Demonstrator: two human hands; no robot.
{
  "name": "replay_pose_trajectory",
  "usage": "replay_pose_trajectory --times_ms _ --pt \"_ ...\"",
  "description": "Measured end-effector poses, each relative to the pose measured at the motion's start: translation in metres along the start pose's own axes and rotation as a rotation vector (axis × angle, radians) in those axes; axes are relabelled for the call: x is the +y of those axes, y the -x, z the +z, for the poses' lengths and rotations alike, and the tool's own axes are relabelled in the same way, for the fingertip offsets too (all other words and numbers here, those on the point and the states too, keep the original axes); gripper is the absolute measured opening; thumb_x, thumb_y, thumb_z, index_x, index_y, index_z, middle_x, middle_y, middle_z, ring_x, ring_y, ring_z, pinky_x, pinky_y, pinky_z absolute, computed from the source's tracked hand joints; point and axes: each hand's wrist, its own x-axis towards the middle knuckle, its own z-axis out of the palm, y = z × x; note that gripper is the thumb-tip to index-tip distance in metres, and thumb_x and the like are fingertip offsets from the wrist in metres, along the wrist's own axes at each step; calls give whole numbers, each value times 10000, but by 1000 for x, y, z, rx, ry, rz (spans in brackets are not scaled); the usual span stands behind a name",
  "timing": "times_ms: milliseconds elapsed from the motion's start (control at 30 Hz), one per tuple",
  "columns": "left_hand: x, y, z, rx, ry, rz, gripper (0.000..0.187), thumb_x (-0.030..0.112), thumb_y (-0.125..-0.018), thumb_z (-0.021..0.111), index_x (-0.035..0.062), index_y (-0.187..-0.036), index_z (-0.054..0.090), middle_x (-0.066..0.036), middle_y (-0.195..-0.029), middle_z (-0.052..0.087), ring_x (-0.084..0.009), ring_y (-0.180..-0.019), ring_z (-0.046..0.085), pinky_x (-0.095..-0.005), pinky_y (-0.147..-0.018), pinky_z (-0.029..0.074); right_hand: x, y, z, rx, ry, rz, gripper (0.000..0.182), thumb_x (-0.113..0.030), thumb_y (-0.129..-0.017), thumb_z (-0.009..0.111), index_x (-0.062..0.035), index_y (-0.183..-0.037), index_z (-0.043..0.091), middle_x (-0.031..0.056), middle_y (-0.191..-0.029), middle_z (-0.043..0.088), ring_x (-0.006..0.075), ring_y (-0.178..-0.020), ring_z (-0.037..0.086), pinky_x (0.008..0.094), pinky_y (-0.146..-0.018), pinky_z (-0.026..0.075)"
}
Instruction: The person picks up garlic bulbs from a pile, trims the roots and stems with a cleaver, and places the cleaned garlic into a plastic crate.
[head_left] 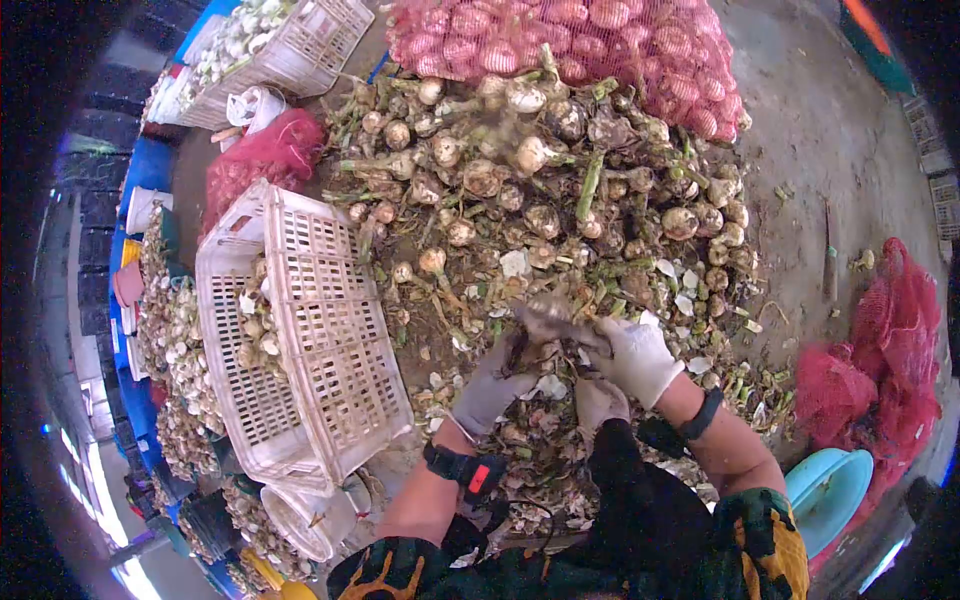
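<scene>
My left hand [490, 388], in a whitish glove, is closed around the left side of a dirty garlic bulb [545, 322], smeared by motion. My right hand [638, 360], also gloved, is at the bulb's right side with its fingers curled over a dark, blurred piece; whether that is a tool or a stem I cannot make out. Below my hands lie loose peels and stalk scraps [540, 440]. Just beyond them spreads a heap of garlic bulbs with stems [480, 178].
A white slatted crate [335, 330] with some bulbs stands at the left. Full pink mesh sacks [580, 45] lie behind the heap. Red netting [885, 340] and a turquoise basin [830, 490] are at the right. A white bucket [300, 520] sits at the lower left.
</scene>
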Motion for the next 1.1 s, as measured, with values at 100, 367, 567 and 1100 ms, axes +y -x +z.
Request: replay_pose_trajectory --times_ms 100,367,567,1100 --pt "7 11 -12 -91 -171 -32 500 25 -725 641 -32 -1191 468 -118 -1310 511 -156 -1134 507 -313 -960 410 -15 13 -6 -32 36 -145 287 -258 -752 661 -62 -913 526 160 -792 599 366 -716 608 463 -631 480" --pt "-40 -1 -13 -99 182 169 542 420 -917 561 -28 -1212 482 -137 -1076 641 -256 -979 615 -397 -936 461 -41 24 5 63 25 -234 292 -233 -719 670 -59 -908 531 163 -799 578 364 -687 598 451 -591 479" --pt "-42 17 -7 -66 -13 326 615 509 -880 562 -41 -1155 529 -153 -1046 639 -254 -891 624 -378 -875 490 -54 29 -4 -30 73 -48 294 -291 -821 613 -71 -1007 555 151 -861 631 338 -813 624 459 -660 492" --pt "86 79 48 -312 -699 360 797 423 -505 873 43 -1137 569 -134 -1007 629 -310 -903 623 -381 -800 495 -40 -13 47 -453 71 30 523 -193 -785 645 -27 -1257 491 215 -993 666 352 -926 653 437 -853 495"
